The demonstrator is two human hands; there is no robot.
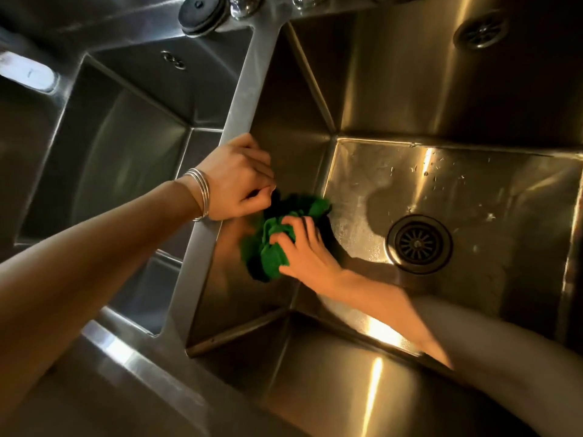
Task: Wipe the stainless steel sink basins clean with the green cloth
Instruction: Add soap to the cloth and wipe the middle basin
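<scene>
Right hand [304,250] clutching crumpled green cloth [271,244] against right stainless steel basin [473,99] wall, left hand [238,181] curled gripping steel divider [243,86]; advise firm overlapping strokes toward round drain [419,243].

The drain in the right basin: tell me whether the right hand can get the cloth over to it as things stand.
Probably yes. The right hand grips the green cloth low in the same basin, and the wet floor between it and the drain lies bare, with nothing in between.
</scene>
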